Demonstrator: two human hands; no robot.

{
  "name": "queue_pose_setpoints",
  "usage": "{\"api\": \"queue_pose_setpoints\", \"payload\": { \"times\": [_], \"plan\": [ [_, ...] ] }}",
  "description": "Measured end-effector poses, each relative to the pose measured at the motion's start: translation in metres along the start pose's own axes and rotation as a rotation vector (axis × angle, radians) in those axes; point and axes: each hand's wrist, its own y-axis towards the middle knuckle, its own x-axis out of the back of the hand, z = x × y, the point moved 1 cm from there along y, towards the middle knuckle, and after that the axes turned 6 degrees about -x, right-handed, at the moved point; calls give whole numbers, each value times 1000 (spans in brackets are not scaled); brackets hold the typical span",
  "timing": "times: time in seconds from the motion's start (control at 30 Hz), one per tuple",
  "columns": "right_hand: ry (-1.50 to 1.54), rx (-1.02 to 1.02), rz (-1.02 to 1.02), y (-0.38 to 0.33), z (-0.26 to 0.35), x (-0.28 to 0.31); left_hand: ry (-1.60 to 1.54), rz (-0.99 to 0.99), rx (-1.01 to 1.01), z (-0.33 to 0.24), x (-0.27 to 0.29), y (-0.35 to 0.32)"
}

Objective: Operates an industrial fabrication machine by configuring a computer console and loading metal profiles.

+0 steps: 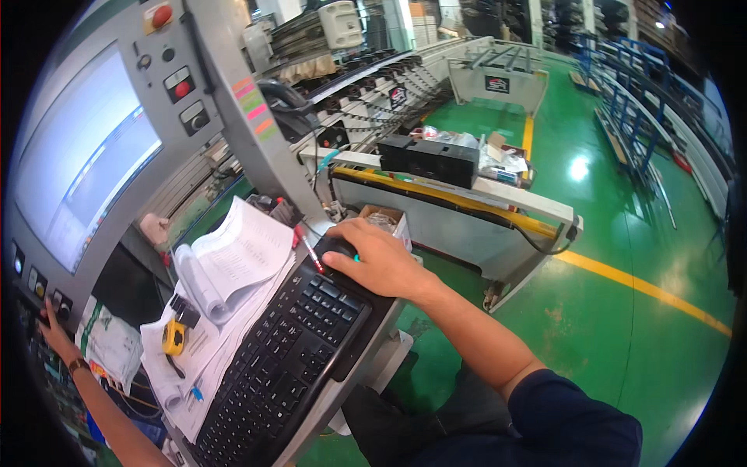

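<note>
My right hand (373, 253) rests over a black computer mouse (340, 247), its fingers curled round it. The mouse sits at the far end of a black keyboard (272, 366). At the far left, my left hand (54, 333) reaches up to a black switch (62, 305) low on the grey control panel (175, 148). One finger is stretched out by the switch; the other fingers are partly lost at the dark picture edge. Above that hand, a lit screen (85, 156) is set in the panel. A pen (311, 253) lies beside the mouse.
Printed papers (247, 245), some rolled, cover the shelf beside the keyboard with a yellow tape measure (174, 337). A red button (161, 15) tops the panel. Beyond stands a machine frame (459, 226) carrying a black box (428, 159). Blue racks (642, 132) stand at right on green floor.
</note>
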Motion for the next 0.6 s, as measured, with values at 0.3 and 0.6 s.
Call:
{"api": "queue_pose_setpoints", "payload": {
  "times": [0.3,0.6],
  "plan": [
    [16,4,16,4,3,-4,83,-47,-127,-28,-26,-27],
    [123,-122,73,5,2,-12,189,-32,-147,-30,-18,-22]
  ]
}}
